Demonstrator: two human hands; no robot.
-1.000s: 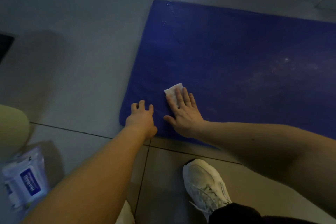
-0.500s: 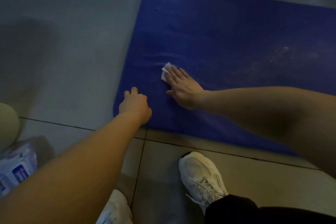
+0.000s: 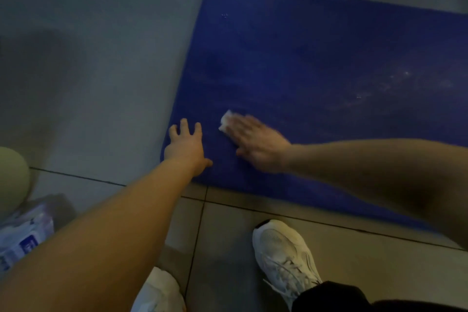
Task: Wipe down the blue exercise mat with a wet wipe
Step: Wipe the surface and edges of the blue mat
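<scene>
The blue exercise mat [image 3: 316, 58] lies flat on the grey tiled floor and runs off the right edge of the view. My right hand [image 3: 255, 142] lies flat on the mat near its left end, fingers straight, pressing a white wet wipe [image 3: 226, 121] against the surface; only the wipe's far corner shows past my fingertips. My left hand [image 3: 186, 145] rests spread on the mat's near-left corner, fingers extended, holding nothing. The right hand is blurred by motion. Pale dusty marks show on the mat further right.
A pack of wet wipes [image 3: 22, 238] lies on the floor at the lower left, beside a pale rounded object [image 3: 12, 177]. My white shoes [image 3: 283, 256] stand on the tiles just in front of the mat's near edge.
My right hand first slid the wipe away from me across the mat, then drew it back toward the near edge. My left hand has stayed on the corner, its fingers now more spread.
</scene>
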